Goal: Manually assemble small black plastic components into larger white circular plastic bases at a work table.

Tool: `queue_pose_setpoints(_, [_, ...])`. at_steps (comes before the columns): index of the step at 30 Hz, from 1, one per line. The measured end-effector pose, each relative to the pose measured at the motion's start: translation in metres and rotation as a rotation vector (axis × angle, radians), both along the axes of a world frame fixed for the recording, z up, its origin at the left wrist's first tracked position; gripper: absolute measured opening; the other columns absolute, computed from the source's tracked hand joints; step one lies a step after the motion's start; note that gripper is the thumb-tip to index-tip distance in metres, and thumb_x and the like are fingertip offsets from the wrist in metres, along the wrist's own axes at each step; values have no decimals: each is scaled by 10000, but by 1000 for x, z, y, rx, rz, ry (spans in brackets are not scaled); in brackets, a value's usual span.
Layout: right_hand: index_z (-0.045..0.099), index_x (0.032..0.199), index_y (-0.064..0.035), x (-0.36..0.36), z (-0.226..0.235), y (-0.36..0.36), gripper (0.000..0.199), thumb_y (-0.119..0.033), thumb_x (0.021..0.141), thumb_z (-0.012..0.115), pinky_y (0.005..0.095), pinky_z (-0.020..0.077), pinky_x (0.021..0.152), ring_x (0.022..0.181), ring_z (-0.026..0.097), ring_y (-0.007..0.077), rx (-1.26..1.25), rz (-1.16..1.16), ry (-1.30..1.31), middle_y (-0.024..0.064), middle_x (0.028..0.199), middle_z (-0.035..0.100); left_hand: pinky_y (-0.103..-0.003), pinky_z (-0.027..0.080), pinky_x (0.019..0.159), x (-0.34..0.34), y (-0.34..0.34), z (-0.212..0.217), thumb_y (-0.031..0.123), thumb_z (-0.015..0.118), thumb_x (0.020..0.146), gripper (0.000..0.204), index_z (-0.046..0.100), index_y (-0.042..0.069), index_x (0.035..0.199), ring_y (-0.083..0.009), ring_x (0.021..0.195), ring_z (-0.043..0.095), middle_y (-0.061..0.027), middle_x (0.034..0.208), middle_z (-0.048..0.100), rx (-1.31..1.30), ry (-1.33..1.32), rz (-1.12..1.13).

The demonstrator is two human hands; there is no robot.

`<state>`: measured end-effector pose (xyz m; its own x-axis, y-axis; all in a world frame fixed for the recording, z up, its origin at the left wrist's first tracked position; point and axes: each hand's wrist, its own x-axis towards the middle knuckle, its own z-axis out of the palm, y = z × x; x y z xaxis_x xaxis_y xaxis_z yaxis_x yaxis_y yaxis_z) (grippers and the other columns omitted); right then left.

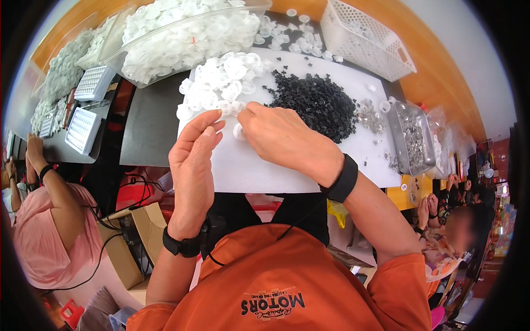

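My left hand (193, 160) is raised over the near left part of a white board (248, 174), its thumb and fingers drawn together. Anything between those fingertips is too small to tell. To its right, my right hand (287, 135) is bent inward with fingers pinched; what they grip is hidden. A small round white plastic piece (238, 131) shows by its fingers, held or lying, I cannot tell. Just beyond both hands is a heap of white translucent plastic pieces (218, 83). Right of that heap lies a pile of tiny black parts (314, 102).
Small clear parts (371, 117) lie near a metal tray (395, 129) at the board's right. Behind stand a large clear bin (182, 27) of white pieces and a white perforated basket (381, 47). White compartment trays (83, 131) and a co-worker's arm (61, 193) are at left.
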<state>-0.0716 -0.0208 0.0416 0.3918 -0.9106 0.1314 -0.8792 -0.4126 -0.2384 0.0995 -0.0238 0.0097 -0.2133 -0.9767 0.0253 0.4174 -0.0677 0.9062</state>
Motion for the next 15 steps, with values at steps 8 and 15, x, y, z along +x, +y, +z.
queue_pose_setpoints(8, [566, 860, 41, -2, 10, 4, 99, -13, 783, 535, 435, 505, 644, 765, 628, 363, 32, -77, -88, 193, 878, 594, -320, 386, 968, -8, 1, 0, 128, 503, 937, 323, 544, -26, 1218, -178, 1143, 524, -127, 1250, 554, 12, 10, -20])
queue_pose_setpoints(15, [550, 950, 36, -13, 35, 19, 174, -97, 839, 539, 417, 458, 722, 833, 558, 363, 57, -39, -290, 172, 866, 554, -323, 412, 940, -34, 2, 14, 180, 440, 978, 351, 490, -39, 1247, -171, 1099, 521, -92, 1195, 545, 164, 260, -205])
